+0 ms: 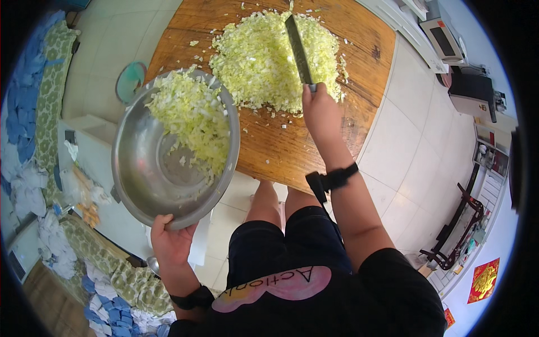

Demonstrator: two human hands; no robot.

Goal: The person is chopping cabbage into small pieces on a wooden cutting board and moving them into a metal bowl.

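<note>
My left hand [174, 240] grips the near rim of a wide stainless steel basin [143, 168], tilted at the left edge of the wooden table. Chopped cabbage [189, 113] lies along the basin's far and right side, while part of its metal bottom shows. A cleaver-like knife [299, 52] is in my right hand [322, 111], held by its handle. Its blade points away from me over a broad heap of chopped cabbage [257, 59] on the wooden tabletop [273, 147]. Whether the blade touches the heap I cannot tell.
Loose cabbage bits lie around the heap. Left of me stands a white table [122, 223] with plastic bags. Past it are sofas with green patterned covers [52, 92] and piles of blue and white cloth [21, 113]. A round green-rimmed bin [130, 82] stands on the tiled floor [404, 143].
</note>
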